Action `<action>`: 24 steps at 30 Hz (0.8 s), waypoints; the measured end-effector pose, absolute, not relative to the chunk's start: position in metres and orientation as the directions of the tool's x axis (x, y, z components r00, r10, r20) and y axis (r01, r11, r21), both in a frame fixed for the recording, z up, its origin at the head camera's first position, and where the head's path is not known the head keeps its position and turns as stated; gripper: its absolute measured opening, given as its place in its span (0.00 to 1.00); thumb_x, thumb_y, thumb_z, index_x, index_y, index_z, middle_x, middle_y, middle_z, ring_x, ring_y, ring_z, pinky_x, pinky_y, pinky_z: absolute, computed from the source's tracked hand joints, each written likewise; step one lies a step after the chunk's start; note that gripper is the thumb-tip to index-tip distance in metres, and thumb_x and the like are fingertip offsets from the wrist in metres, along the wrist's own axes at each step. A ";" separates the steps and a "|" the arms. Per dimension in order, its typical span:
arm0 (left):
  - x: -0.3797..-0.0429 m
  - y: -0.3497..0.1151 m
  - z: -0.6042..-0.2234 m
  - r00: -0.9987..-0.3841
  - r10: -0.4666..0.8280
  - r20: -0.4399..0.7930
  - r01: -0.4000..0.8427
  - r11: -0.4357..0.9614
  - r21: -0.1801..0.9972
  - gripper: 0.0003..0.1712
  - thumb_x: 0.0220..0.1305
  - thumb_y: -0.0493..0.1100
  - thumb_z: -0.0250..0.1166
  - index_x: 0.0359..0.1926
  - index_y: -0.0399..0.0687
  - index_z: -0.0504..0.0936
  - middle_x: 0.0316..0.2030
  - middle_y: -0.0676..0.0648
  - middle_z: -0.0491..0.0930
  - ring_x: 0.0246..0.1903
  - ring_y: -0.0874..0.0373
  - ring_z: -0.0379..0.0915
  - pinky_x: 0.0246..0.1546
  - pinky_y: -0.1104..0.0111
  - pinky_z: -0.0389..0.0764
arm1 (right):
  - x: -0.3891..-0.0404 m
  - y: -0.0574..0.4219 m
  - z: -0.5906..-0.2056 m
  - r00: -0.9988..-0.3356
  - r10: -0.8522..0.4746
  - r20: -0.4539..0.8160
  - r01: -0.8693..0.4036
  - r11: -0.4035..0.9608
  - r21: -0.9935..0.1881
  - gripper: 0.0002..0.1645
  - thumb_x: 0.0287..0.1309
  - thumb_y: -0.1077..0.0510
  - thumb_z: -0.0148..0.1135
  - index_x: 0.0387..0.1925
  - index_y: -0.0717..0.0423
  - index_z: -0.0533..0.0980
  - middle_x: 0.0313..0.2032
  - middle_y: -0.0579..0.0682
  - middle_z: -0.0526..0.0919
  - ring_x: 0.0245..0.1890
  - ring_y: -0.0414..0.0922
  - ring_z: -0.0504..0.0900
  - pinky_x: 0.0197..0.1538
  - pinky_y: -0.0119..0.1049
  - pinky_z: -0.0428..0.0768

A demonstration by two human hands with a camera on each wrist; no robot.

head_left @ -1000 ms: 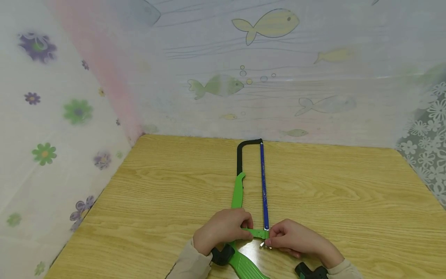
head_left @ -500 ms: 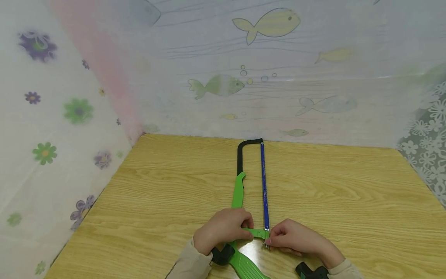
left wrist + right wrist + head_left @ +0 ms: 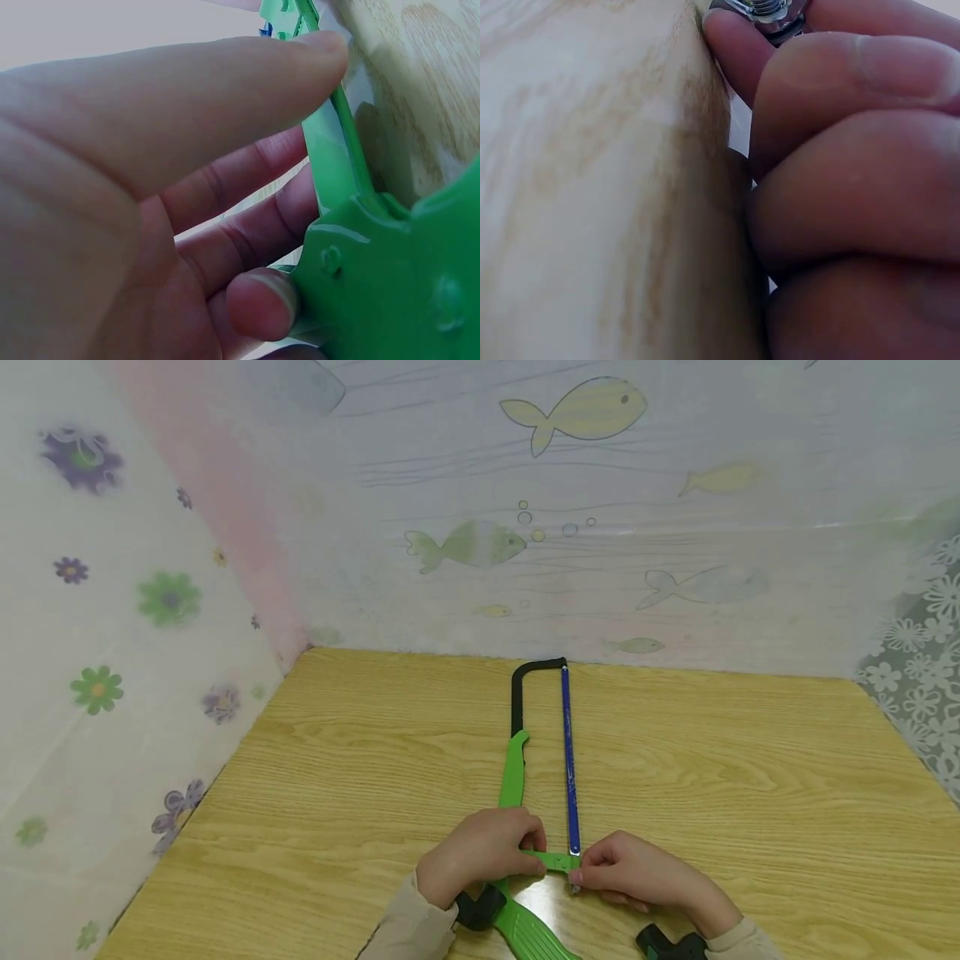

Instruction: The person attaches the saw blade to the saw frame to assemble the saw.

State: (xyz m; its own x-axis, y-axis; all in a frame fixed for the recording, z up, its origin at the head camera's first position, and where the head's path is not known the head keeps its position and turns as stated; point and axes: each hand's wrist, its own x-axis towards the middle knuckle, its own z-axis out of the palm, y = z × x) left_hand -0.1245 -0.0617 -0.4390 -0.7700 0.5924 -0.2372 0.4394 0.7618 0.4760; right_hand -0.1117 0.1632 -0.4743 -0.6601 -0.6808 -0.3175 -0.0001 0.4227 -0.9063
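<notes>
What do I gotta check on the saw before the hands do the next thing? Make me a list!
1. Left-hand grip holding the green crossbar: ok, it is curled round it.
2. Right-hand grip on the metal fastener: ok, it pinches it.
3. Far end of the blue blade meeting the black frame: ok.
4. Near end of the blade meeting the green crossbar: ok.
5. Blade straight: ok, it looks straight.
6. Blade tight enough: cannot tell, pictures don't show tightness.

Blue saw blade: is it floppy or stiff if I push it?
The blue blade looks long and narrow, so it might bend a little. But it runs straight between both ends of the frame, so it probably feels more stiff than floppy.
</notes>
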 end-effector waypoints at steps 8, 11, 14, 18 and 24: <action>-0.126 -0.062 -0.441 -0.765 0.599 -0.237 0.438 0.754 0.490 0.08 0.49 0.52 0.67 0.27 0.62 0.76 0.24 0.62 0.67 0.21 0.68 0.63 0.23 0.73 0.65 | -0.111 0.163 -0.472 -0.664 -0.681 -0.310 -0.021 0.431 -0.902 0.20 0.57 0.47 0.55 0.19 0.58 0.72 0.08 0.39 0.61 0.04 0.33 0.56 0.08 0.28 0.56; -0.126 -0.062 -0.441 -0.764 0.602 -0.233 0.441 0.750 0.493 0.08 0.49 0.52 0.67 0.27 0.62 0.76 0.24 0.62 0.67 0.21 0.68 0.63 0.23 0.74 0.65 | -0.110 0.163 -0.471 -0.670 -0.681 -0.295 -0.033 0.424 -0.905 0.19 0.56 0.48 0.56 0.19 0.58 0.72 0.08 0.40 0.61 0.04 0.33 0.56 0.08 0.28 0.56; -0.126 -0.062 -0.441 -0.764 0.601 -0.234 0.438 0.750 0.496 0.08 0.49 0.52 0.67 0.27 0.62 0.76 0.24 0.62 0.67 0.21 0.68 0.62 0.23 0.74 0.65 | -0.110 0.163 -0.470 -0.680 -0.676 -0.283 -0.038 0.419 -0.907 0.18 0.55 0.48 0.57 0.20 0.57 0.73 0.08 0.40 0.61 0.04 0.32 0.56 0.08 0.28 0.56; -0.126 -0.062 -0.440 -0.767 0.595 -0.240 0.433 0.756 0.492 0.08 0.49 0.52 0.67 0.27 0.62 0.76 0.24 0.62 0.67 0.21 0.68 0.63 0.23 0.73 0.65 | -0.110 0.163 -0.471 -0.691 -0.667 -0.280 -0.025 0.409 -0.912 0.15 0.54 0.49 0.59 0.21 0.56 0.74 0.10 0.40 0.63 0.04 0.32 0.56 0.09 0.27 0.55; -0.125 -0.061 -0.439 -0.771 0.589 -0.243 0.431 0.763 0.481 0.08 0.49 0.52 0.68 0.27 0.62 0.76 0.25 0.62 0.67 0.21 0.68 0.63 0.23 0.73 0.66 | -0.111 0.163 -0.473 -0.694 -0.665 -0.277 -0.017 0.399 -0.917 0.15 0.54 0.51 0.59 0.21 0.57 0.74 0.10 0.39 0.63 0.05 0.31 0.56 0.10 0.26 0.56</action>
State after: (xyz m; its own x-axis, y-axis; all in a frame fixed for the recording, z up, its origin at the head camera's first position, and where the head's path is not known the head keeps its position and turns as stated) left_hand -0.1248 -0.0612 -0.4390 -0.7707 0.5889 -0.2434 0.4312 0.7632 0.4811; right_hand -0.1110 0.1634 -0.4727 -0.6941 -0.6646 -0.2766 -0.0170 0.3992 -0.9167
